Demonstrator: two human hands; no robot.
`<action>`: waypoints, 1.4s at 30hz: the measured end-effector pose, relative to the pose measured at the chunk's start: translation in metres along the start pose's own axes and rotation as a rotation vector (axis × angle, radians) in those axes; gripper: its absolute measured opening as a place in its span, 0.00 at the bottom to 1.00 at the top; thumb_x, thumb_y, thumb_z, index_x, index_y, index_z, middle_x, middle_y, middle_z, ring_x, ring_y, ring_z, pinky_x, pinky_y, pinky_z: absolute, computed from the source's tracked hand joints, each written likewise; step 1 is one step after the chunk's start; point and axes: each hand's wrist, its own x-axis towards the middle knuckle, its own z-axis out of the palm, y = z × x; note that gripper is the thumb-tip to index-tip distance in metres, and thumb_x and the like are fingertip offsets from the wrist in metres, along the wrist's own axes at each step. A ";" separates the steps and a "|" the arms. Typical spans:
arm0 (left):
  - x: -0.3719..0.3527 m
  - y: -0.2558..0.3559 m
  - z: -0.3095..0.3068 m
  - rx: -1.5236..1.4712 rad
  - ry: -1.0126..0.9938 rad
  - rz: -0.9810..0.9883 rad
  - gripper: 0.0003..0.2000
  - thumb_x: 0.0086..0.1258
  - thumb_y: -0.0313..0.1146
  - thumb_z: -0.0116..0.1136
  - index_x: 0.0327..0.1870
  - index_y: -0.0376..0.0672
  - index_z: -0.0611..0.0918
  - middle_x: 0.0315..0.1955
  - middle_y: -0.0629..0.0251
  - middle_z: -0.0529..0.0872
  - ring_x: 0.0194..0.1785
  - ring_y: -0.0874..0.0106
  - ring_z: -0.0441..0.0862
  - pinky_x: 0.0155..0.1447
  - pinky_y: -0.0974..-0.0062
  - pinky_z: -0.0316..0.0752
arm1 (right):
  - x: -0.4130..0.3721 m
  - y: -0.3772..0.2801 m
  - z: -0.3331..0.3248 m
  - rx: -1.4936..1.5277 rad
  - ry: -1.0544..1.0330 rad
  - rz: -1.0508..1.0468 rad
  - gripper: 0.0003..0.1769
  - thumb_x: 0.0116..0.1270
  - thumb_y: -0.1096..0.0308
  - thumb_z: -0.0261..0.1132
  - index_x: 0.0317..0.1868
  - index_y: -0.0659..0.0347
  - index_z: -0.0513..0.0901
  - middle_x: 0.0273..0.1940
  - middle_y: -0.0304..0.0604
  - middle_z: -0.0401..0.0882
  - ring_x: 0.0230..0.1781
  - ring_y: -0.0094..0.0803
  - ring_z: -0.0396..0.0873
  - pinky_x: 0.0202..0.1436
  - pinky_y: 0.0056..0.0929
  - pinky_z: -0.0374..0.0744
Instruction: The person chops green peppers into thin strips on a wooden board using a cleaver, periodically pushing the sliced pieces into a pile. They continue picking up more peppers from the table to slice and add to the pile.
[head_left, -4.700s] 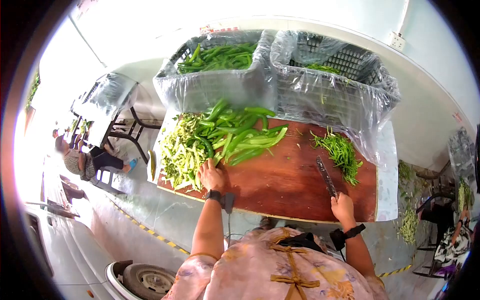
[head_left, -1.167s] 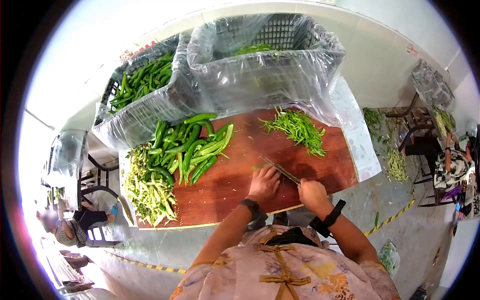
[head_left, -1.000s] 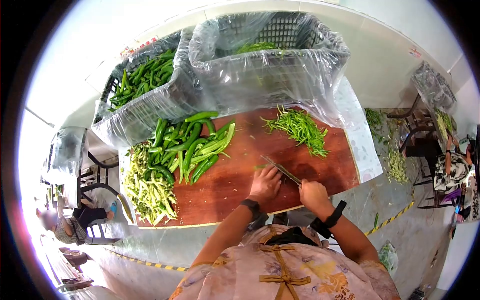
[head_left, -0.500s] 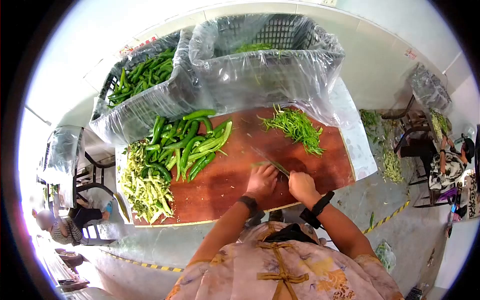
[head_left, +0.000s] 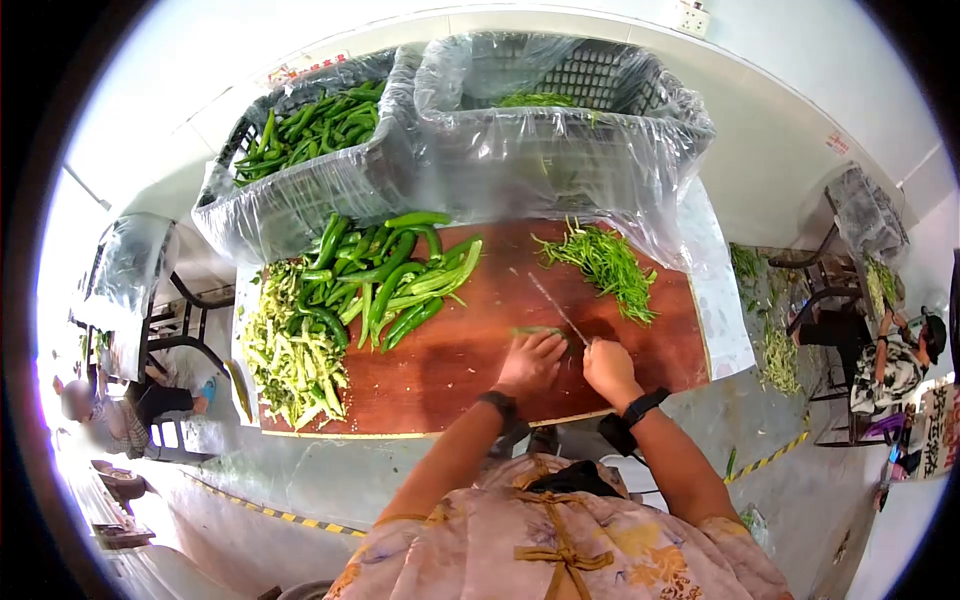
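Note:
My right hand [head_left: 611,369] is closed around the handle of a knife [head_left: 560,307], whose thin blade points up and left over the red-brown board [head_left: 440,390]. To its left, my left hand [head_left: 531,364] presses down with bent fingers on a piece of green pepper [head_left: 540,330], mostly hidden under the fingertips. Whole and slit green peppers [head_left: 385,275] lie in a heap at the board's left. Beside them spreads a pile of pale scraped-out pepper cores [head_left: 295,355]. Thin green pepper shreds [head_left: 603,265] form a mound at the upper right.
Behind the board stand two plastic-lined crates: the left crate [head_left: 290,195] holds whole green peppers, the right crate [head_left: 560,125] some green shreds. Another person [head_left: 880,365] sits at the far right, and one more person [head_left: 120,420] at the far left.
The knife blade has swung to a steeper angle, away from my left hand. My left hand still presses the pepper piece. The whole view has shifted slightly.

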 end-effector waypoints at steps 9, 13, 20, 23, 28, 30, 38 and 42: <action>0.003 0.007 -0.014 -0.047 -0.067 -0.048 0.18 0.59 0.34 0.56 0.52 0.42 0.77 0.54 0.62 0.76 0.61 0.62 0.67 0.63 0.59 0.60 | -0.038 0.003 -0.011 -0.044 -0.058 -0.022 0.10 0.62 0.66 0.57 0.32 0.66 0.77 0.24 0.59 0.78 0.27 0.55 0.78 0.33 0.50 0.76; 0.005 0.006 -0.013 -0.058 -0.040 -0.028 0.17 0.59 0.34 0.56 0.50 0.41 0.78 0.52 0.62 0.76 0.60 0.62 0.67 0.62 0.59 0.61 | -0.043 0.004 -0.014 -0.044 -0.060 -0.041 0.10 0.62 0.67 0.55 0.31 0.66 0.76 0.24 0.59 0.78 0.27 0.56 0.78 0.33 0.50 0.76; 0.004 0.006 -0.012 -0.070 -0.038 -0.026 0.17 0.57 0.33 0.57 0.49 0.41 0.78 0.51 0.62 0.77 0.60 0.61 0.68 0.61 0.59 0.62 | -0.021 -0.005 -0.005 0.019 -0.061 -0.091 0.10 0.62 0.67 0.55 0.29 0.66 0.76 0.24 0.59 0.78 0.27 0.56 0.78 0.32 0.50 0.76; 0.003 0.004 -0.008 -0.048 -0.011 -0.003 0.19 0.58 0.34 0.56 0.51 0.41 0.78 0.52 0.61 0.76 0.61 0.62 0.68 0.61 0.59 0.63 | -0.002 -0.006 0.003 -0.053 -0.006 -0.077 0.10 0.62 0.66 0.56 0.30 0.66 0.77 0.25 0.58 0.79 0.28 0.55 0.79 0.33 0.48 0.78; 0.002 0.003 -0.009 -0.040 -0.010 0.001 0.19 0.59 0.35 0.55 0.52 0.40 0.78 0.54 0.61 0.76 0.62 0.62 0.67 0.61 0.60 0.63 | 0.004 -0.001 -0.005 -0.039 0.018 -0.018 0.11 0.62 0.64 0.58 0.31 0.66 0.77 0.25 0.58 0.79 0.28 0.54 0.79 0.33 0.48 0.78; 0.002 0.003 -0.010 -0.094 0.022 -0.006 0.18 0.59 0.33 0.56 0.52 0.42 0.77 0.52 0.60 0.76 0.59 0.60 0.69 0.61 0.58 0.62 | -0.009 -0.001 -0.008 -0.042 -0.010 -0.013 0.11 0.62 0.65 0.57 0.31 0.65 0.77 0.24 0.58 0.79 0.28 0.54 0.79 0.33 0.48 0.78; 0.005 0.007 -0.015 -0.039 -0.074 -0.050 0.18 0.57 0.35 0.57 0.49 0.40 0.79 0.51 0.61 0.76 0.60 0.63 0.68 0.62 0.63 0.62 | -0.036 -0.002 -0.018 -0.036 -0.095 -0.015 0.10 0.61 0.66 0.56 0.30 0.65 0.77 0.25 0.59 0.78 0.27 0.56 0.78 0.33 0.51 0.77; 0.003 0.005 -0.016 -0.036 -0.079 -0.032 0.18 0.57 0.35 0.56 0.49 0.41 0.79 0.50 0.61 0.76 0.59 0.63 0.68 0.61 0.62 0.63 | -0.031 -0.002 -0.016 -0.036 -0.105 -0.044 0.10 0.61 0.66 0.56 0.28 0.65 0.76 0.25 0.59 0.78 0.27 0.56 0.78 0.33 0.50 0.77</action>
